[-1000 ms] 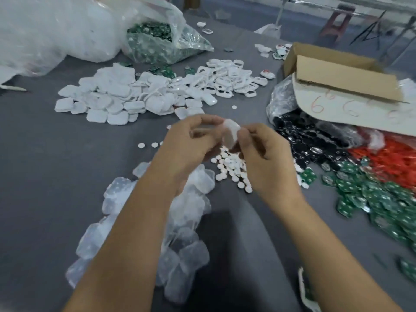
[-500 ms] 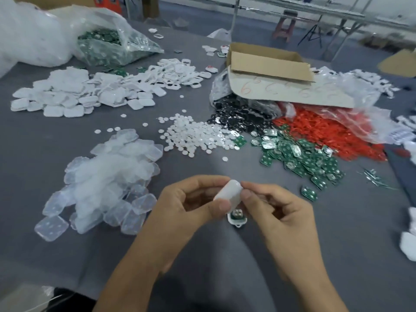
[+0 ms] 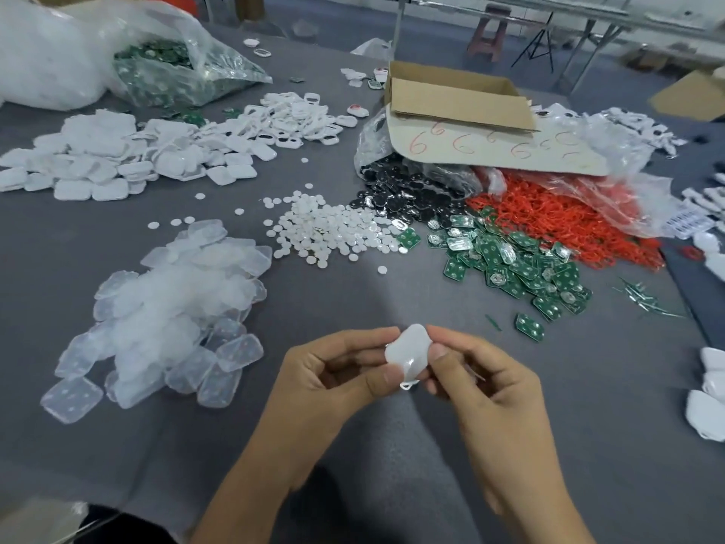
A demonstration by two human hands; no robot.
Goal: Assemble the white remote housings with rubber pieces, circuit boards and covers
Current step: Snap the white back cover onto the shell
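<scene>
Both hands pinch one white housing (image 3: pixel 408 353) between thumbs and fingers, left hand (image 3: pixel 333 376) and right hand (image 3: pixel 476 380) either side, raised above the grey worktop (image 3: pixel 353 300), near the boards (image 3: pixel 510 265)

At left on the surface (image 3: pixel 353 300), rubber pieces (image 3: pixel 168 308); behind them, covers (image 3: pixel 90 162); at centre, discs (image 3: pixel 329 229); right of those, circuit boards (image 3: pixel 510 261); farther back, a cardboard box (image 3: pixel 459 100).
</scene>
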